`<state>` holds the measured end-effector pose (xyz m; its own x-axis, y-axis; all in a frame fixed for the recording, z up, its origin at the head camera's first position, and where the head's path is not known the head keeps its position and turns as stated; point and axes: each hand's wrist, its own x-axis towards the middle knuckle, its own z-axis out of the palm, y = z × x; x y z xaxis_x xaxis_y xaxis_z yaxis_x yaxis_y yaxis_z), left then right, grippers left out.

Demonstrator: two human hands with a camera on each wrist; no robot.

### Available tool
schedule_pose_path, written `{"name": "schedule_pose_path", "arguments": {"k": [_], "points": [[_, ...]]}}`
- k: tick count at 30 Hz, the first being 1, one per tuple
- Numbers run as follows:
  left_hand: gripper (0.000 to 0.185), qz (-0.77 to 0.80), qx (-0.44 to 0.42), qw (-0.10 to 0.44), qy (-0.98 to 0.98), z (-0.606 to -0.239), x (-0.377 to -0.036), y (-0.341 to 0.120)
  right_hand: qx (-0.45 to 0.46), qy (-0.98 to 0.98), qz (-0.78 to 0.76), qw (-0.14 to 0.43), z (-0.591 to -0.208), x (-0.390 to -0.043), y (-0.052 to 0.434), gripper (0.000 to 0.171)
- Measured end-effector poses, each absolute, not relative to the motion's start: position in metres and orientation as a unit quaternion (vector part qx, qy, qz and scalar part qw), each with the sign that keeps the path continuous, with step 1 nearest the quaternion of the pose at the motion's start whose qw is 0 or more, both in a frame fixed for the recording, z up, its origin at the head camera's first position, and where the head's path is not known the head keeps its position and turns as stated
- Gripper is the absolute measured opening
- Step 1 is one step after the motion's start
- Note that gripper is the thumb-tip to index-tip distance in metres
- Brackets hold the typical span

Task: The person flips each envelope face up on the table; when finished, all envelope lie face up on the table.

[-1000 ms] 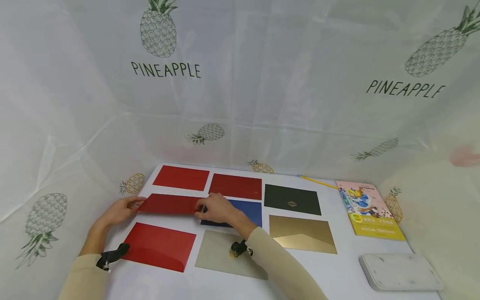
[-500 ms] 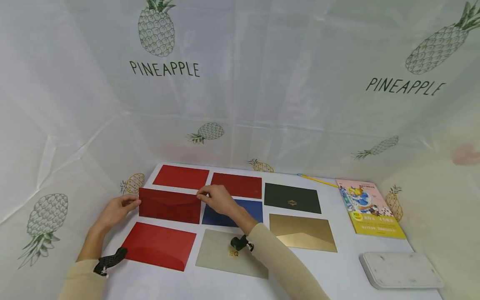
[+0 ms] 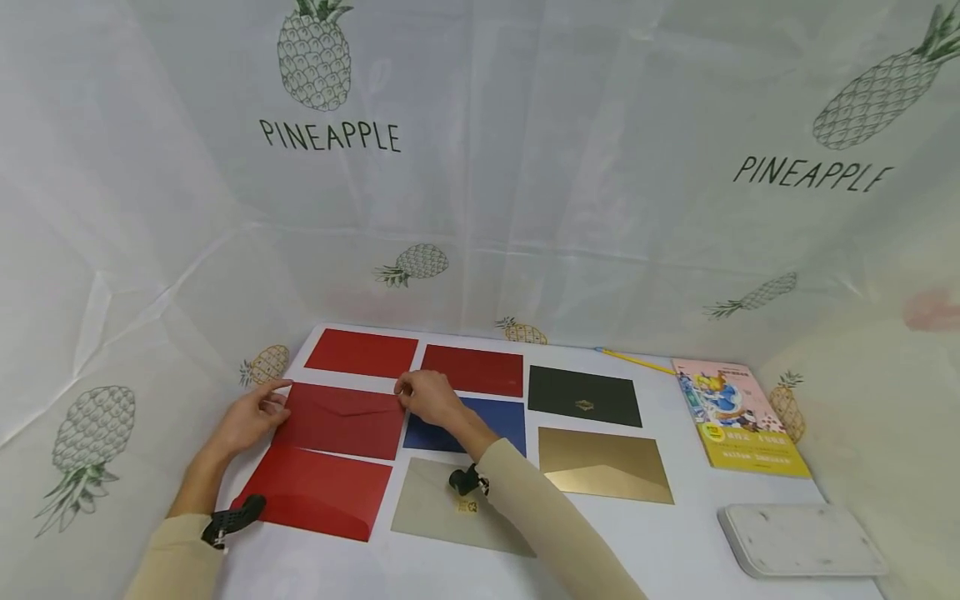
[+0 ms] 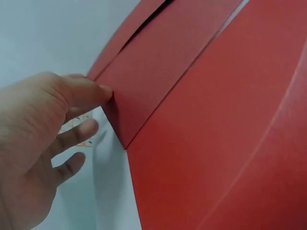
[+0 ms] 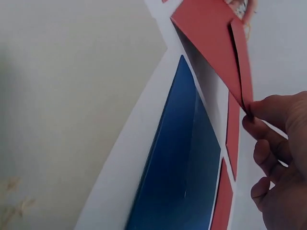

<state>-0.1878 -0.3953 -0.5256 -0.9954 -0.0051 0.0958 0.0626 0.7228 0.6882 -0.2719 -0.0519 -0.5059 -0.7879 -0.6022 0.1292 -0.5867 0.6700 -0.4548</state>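
Note:
A dark red envelope shows its flap side in the head view, its lower edge reaching to the bright red envelope in front. My left hand pinches its left edge; in the left wrist view the thumb lies on that edge while the other fingers spread beneath. At the upper right corner my right hand pinches it between thumb and forefinger. The right wrist view shows this corner raised above the table, the flap standing slightly away from the body. A blue envelope lies under the right wrist.
Two more red envelopes lie along the back. A beige envelope is partly under my right forearm; dark green and gold ones lie to the right. Beyond are a pencil, a book and a white box.
The held dark red envelope has tipped from a foreshortened tilt to facing the head camera, then leaned back with its flap lines showing. The left hand has shifted slightly right with it.

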Motion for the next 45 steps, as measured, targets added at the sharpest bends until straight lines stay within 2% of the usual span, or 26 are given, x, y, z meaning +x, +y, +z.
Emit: {"name": "schedule_pose_path", "arguments": {"k": [12,16,24,31,36,45], "points": [[0.038,-0.255,-0.063,0.055,-0.963,-0.528,-0.187,-0.387,-0.313,0.923,-0.221,0.033,-0.521,-0.284,-0.053,0.011],[0.037,-0.236,-0.046,0.038,-0.970,-0.522,-0.189,-0.385,-0.317,0.924,-0.211,0.033,-0.522,-0.288,-0.053,0.013],[0.041,-0.202,-0.003,0.029,-0.979,-0.512,-0.224,-0.375,-0.270,0.950,-0.158,-0.023,-0.514,-0.306,-0.063,0.039],[0.061,-0.236,0.032,0.037,-0.970,-0.520,-0.253,-0.363,-0.244,0.965,-0.098,0.004,-0.515,-0.315,-0.070,0.061],[0.070,-0.263,0.076,0.034,-0.961,-0.528,-0.268,-0.358,-0.243,0.968,-0.069,-0.002,-0.520,-0.315,-0.070,0.057],[0.067,-0.298,0.094,0.027,-0.950,-0.531,-0.278,-0.360,-0.261,0.963,-0.055,-0.029,-0.520,-0.313,-0.072,0.046]]}}
